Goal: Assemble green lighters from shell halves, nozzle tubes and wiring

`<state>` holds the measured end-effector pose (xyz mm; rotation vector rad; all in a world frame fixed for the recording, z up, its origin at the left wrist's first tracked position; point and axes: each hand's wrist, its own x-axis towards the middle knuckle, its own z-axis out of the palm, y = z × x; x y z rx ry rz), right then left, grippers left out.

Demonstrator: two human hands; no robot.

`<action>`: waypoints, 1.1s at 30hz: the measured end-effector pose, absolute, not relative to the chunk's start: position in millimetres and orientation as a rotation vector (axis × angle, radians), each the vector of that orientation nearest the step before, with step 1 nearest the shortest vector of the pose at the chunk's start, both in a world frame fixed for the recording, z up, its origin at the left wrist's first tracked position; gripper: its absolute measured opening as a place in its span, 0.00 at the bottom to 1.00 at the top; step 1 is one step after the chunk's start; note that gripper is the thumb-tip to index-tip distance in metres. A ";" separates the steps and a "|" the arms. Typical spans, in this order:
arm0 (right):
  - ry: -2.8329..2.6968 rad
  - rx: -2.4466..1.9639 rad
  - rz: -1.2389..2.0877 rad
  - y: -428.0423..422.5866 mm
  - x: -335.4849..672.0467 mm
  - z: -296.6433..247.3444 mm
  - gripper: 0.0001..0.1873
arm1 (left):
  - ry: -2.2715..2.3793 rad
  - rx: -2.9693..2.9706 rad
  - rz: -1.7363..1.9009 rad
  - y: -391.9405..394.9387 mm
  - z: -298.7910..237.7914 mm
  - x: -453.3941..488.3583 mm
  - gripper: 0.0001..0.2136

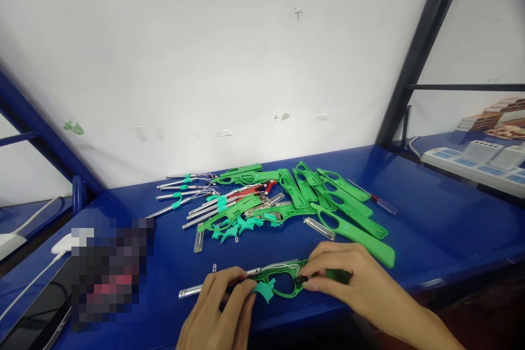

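Note:
A green plastic lighter shell [287, 279] with a metal tube [192, 291] sticking out to its left lies on the blue table [430, 219] near the front edge. My left hand [221, 311] pinches the shell's front end, by its teal trigger [264, 289]. My right hand [348, 279] has its fingers closed on the shell's handle end, pressing at the thin white wires inside. Behind them lies a pile of several green shell halves [340, 205], metal tubes with teal collars [192, 197] and loose teal triggers [241, 225].
A small screwdriver [379, 200] lies right of the pile, a clear tube [319, 228] and another [199, 240] in front. A phone [41, 306] with a white cable lies at the left. A white power strip [471, 167] sits on the right bench. Wall close behind.

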<state>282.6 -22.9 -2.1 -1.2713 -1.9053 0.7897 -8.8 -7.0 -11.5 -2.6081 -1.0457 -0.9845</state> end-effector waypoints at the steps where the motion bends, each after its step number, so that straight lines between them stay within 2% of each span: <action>1: -1.894 -1.265 0.815 -22.6 283.3 -1.8 0.08 | -1.036 -2.598 -0.985 -6.5 -11.9 -7.5 0.08; 6: -1.862 -1.254 0.855 -23.0 282.5 0.0 0.11 | -0.966 -2.539 -0.995 -3.2 -13.9 3.5 0.08; 15: -1.872 -1.244 0.852 -20.6 283.0 -1.5 0.09 | -0.942 -2.614 -0.952 -3.6 -11.8 21.4 0.07; 23: -1.865 -1.229 0.846 -21.3 282.1 0.6 0.06 | -0.916 -2.595 -0.709 0.5 -11.1 16.2 0.08; 33: -1.858 -1.222 0.834 -20.1 283.1 -1.8 0.05 | -0.988 -2.687 -0.734 2.9 -8.8 27.9 0.09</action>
